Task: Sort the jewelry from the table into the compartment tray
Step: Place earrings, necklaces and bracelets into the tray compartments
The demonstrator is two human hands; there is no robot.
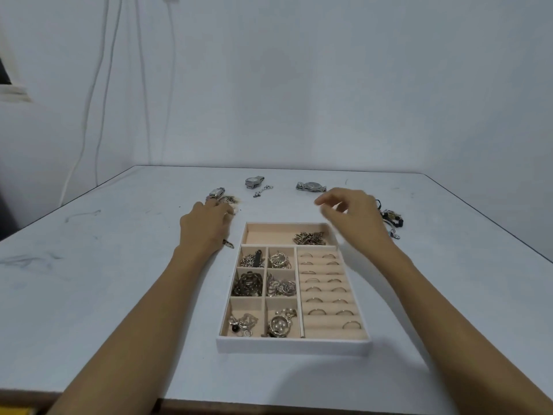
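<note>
The tray (293, 346) sat on the table (113, 295) square to the person, so both arms could reach past it to the loose pieces beyond. Most of the sorting looked done. The 6 small pockets on the tray's left side each held a tangle of chains or charms. The ring slots (327, 290) on its right side carried rings in 2 columns. The long pocket across its far end held a heap of small metal pieces (309, 238) at its right end.

The left hand (206, 227) lay palm down on the table just beyond the tray's far left corner. Its fingertips were bent onto a small pile of jewelry (229, 202) beside a square watch (216, 192). I could not tell whether they pinched a piece, since the knuckles hid them, but the placement suggested a pick from that pile. The right hand (353, 214) hovered over the tray's far right corner, blurred, with its fingers loose and apart and nothing visible between them. That position suited the long pocket below it.

Beyond the tray's far edge lay 2 more watches (255, 181) (311, 186) with a short chain (262, 190) between them. Dark beaded pieces (392, 218) lay right of the tray's far right corner, and 1 small piece (228, 243) lay by the left wrist, just left of the tray. The watches looked bulky, so they would probably fit only the long pocket
</note>
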